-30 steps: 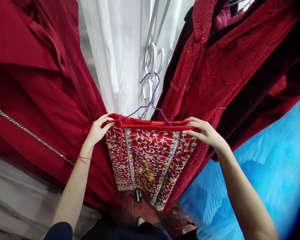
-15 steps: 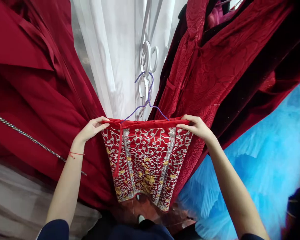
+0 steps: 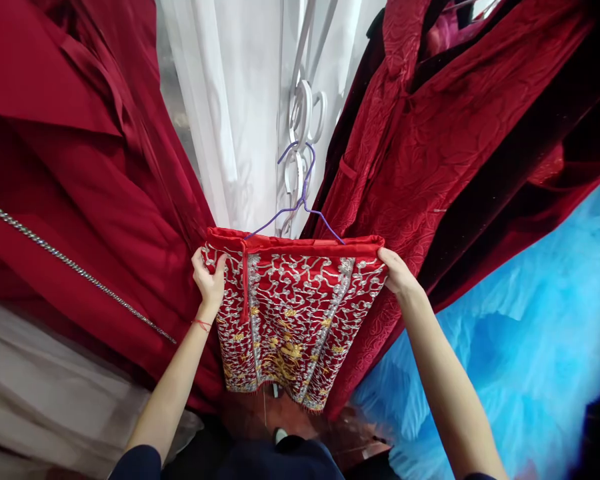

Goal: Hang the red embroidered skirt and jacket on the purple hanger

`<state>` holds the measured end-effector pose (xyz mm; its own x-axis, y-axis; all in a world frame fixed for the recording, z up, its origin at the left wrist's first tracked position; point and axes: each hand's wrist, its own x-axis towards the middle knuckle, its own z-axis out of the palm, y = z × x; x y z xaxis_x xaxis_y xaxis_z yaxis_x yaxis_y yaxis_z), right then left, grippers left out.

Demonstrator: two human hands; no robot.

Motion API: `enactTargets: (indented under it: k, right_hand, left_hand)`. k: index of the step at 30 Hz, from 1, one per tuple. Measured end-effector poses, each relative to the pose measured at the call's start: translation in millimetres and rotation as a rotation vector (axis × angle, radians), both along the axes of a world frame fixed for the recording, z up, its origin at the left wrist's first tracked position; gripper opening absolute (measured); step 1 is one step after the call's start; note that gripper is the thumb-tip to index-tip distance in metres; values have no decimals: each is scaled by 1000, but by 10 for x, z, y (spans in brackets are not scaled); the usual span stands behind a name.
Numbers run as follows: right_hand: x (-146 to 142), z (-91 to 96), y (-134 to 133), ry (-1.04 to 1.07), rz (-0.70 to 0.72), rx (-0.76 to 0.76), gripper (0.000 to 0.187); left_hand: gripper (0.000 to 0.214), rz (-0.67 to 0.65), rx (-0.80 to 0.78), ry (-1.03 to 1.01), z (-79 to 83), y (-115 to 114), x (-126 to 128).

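Note:
A red skirt (image 3: 290, 287) with silver and gold embroidery hangs from a purple wire hanger (image 3: 304, 193), spread wide below its plain red waistband. My left hand (image 3: 210, 277) grips the skirt's left side just under the band, thumb in front and fingers curled at the edge. At the upper right corner, my right hand (image 3: 396, 268) is closed on the side edge; some of its fingers are hidden behind the fabric. A thin red tie (image 3: 245, 283) dangles down the front. The hanger's hook sits in a white metal ring (image 3: 303, 113).
Dark red gowns (image 3: 80, 173) hang on the left, one with a silver chain trim (image 3: 80, 270). Patterned red dresses (image 3: 420, 160) hang on the right, above blue tulle (image 3: 520, 320). White fabric (image 3: 250, 100) is behind the hanger, and pale cloth (image 3: 55, 380) lies lower left.
My left hand has slid down from the waistband to the side edge just below it. My right hand has shifted outward and slightly down to the corner. The skirt still hangs on the hanger.

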<state>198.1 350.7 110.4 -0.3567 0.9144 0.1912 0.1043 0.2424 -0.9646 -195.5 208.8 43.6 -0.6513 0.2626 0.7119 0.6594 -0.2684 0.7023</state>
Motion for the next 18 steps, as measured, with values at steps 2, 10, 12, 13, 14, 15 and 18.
enactTargets:
  k: [2,10,12,13,14,15,18]
  right_hand:
    - [-35,6,-45,56,-36,74,59]
    - [-228,5,-244,32,-657,816,34]
    - [-334,-74,-247,0,-926,966,33]
    - [-396,-118,-248,-9,-1053,1015,31]
    - [-458,-158,-250,-18,-1159,1043,30]
    - [-516,-192,-255,-34,-1233,1054,30]
    - [-594,-231,-275,-107,-1262,1034,31]
  left_hand:
    - [46,72,-8,6,51,14,-34]
    - [46,-75,43,-53,237,-28,-167]
    - [50,-173,84,-108,260,10,-193]
    - [52,-205,116,-148,266,46,-206]
    - [54,-229,153,-201,270,89,-218]
    - [55,-248,187,-264,272,136,-229]
    - [55,-301,203,-436,283,243,-248]
